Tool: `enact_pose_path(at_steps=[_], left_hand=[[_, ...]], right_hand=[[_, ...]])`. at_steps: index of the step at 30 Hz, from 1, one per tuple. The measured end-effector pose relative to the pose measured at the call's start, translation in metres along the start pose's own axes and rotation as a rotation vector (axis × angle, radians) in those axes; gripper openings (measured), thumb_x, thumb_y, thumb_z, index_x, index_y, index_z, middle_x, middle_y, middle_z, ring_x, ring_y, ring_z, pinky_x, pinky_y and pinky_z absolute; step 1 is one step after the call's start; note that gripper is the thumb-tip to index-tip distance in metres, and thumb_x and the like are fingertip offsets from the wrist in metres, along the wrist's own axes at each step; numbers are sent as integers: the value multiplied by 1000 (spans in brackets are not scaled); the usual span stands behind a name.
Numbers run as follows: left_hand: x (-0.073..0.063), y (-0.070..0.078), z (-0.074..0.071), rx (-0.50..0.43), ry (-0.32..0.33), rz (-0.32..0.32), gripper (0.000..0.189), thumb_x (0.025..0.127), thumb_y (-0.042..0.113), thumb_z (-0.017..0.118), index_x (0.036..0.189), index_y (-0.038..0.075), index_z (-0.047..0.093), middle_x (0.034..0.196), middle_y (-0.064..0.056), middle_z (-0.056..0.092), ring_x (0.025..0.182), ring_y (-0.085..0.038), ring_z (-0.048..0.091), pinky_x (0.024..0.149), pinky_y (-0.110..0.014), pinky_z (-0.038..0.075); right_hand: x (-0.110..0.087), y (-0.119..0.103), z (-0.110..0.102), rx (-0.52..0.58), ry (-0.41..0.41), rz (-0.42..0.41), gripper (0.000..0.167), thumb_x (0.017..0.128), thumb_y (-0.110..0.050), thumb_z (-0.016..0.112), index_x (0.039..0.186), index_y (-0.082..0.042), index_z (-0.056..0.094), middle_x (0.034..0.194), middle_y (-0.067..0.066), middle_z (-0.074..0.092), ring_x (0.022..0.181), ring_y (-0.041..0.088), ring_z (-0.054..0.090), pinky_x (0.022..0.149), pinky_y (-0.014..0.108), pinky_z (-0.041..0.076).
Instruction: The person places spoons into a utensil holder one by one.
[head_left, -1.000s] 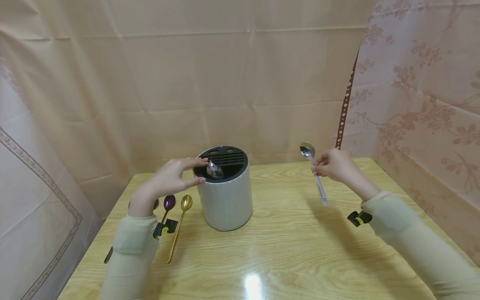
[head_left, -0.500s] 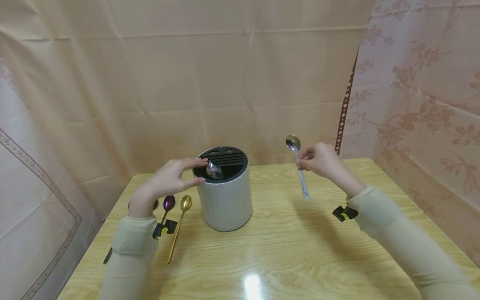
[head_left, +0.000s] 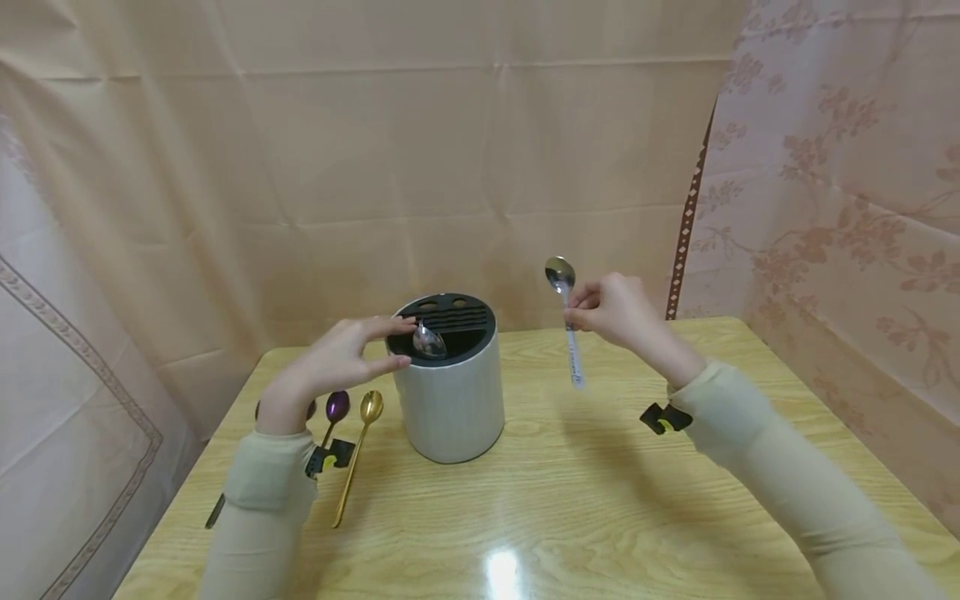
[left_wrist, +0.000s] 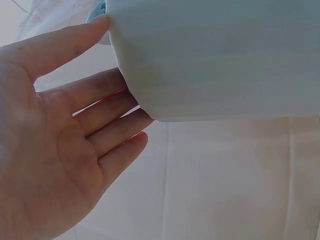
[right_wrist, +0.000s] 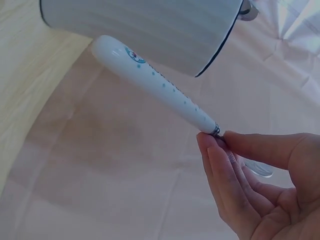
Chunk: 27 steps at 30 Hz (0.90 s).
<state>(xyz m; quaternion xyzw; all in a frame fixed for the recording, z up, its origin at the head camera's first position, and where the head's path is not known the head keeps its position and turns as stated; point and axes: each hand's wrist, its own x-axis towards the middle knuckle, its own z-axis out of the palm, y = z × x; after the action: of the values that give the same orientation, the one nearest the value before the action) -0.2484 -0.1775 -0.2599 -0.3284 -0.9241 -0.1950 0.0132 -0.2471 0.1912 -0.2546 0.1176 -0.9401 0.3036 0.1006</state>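
My right hand point(head_left: 611, 310) pinches a spoon point(head_left: 573, 354) near its neck, between thumb and fingers. The metal bowl points up and the handle hangs down, above the table. In the right wrist view its white handle point(right_wrist: 160, 87) shows blue dots and a small cartoon figure. My left hand point(head_left: 341, 354) rests at the left side of a white utensil holder point(head_left: 453, 412), its extended thumb and fingers at the rim and wall. In the left wrist view, the holder's wall point(left_wrist: 215, 65) hides those fingertips. A silver spoon point(head_left: 429, 342) stands in the holder's front compartment, bowl up.
A gold spoon point(head_left: 352, 467) and a purple-bowled spoon point(head_left: 337, 408) lie on the wooden table point(head_left: 562, 517) left of the holder. Another utensil point(head_left: 215, 511) is mostly covered by the left arm. A beige curtain point(head_left: 450, 167) hangs behind the table.
My right hand has moved left and slightly up with the spoon, closer to the holder. The left hand and the holder have stayed in place.
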Motion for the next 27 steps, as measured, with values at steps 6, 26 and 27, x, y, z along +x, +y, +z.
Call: enact_pose_path(at_steps=[6, 26, 27], left_hand=[[1, -2, 2, 6, 5, 7, 56, 90, 42, 62, 138, 15, 50, 144, -7, 47, 132, -33, 44, 107, -57, 33], [0, -1, 1, 16, 11, 1, 56, 90, 43, 61, 138, 16, 51, 145, -7, 47, 133, -34, 42, 107, -58, 32], [0, -1, 1, 14, 11, 1, 56, 90, 43, 62, 138, 16, 51, 145, -7, 47, 133, -33, 42, 108, -58, 32]], right_hand=[[3, -11, 3, 24, 3, -27, 14, 85, -20, 70, 86, -6, 71, 82, 7, 74, 66, 14, 70, 60, 27, 54], [13, -50, 8, 112, 3, -95, 10, 85, -16, 70, 85, -6, 69, 84, 8, 73, 71, 17, 71, 62, 27, 57], [13, -52, 9, 112, 4, -98, 10, 85, -16, 70, 85, -6, 69, 84, 8, 73, 71, 16, 71, 62, 28, 57]])
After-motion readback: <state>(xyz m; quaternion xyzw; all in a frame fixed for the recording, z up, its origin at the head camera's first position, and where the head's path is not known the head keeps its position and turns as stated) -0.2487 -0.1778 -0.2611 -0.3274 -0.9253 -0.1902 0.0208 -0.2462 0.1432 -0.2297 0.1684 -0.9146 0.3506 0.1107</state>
